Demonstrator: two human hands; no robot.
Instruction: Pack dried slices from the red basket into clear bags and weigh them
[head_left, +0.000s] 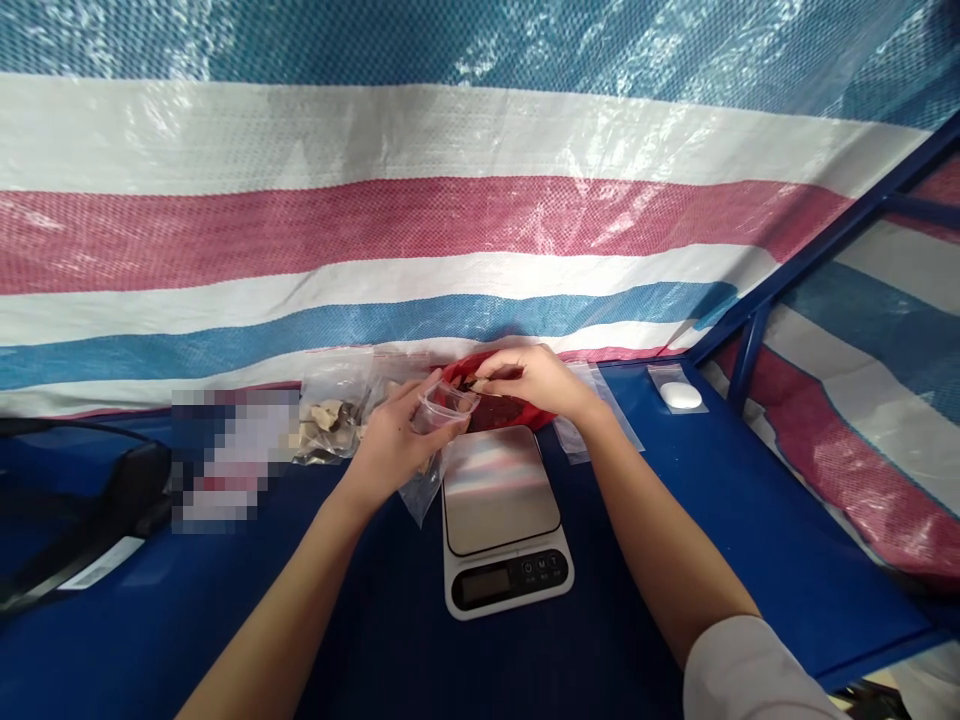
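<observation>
My left hand (401, 435) is closed round a small clear plastic cup (450, 400), which is tilted and looks see-through. Just right of it, my right hand (529, 380) reaches over a red bag or bowl (541, 420) with dark brown contents (493, 412). Its fingertips are pinched together at the cup's rim; a small pale brown bit shows there, too small to name. Below both hands lies a kitchen scale (502, 495) with a shiny metal plate and a dark display (486, 583). Nothing rests on the plate.
Clear bags with pale dried pieces (326, 425) lie left of my left hand. Flat clear bags (592, 420) lie under my right forearm. A white oval object (680, 395) sits on a small bag at right. A black strap-like object (112, 510) is at left. Striped sheeting (420, 220) hangs behind.
</observation>
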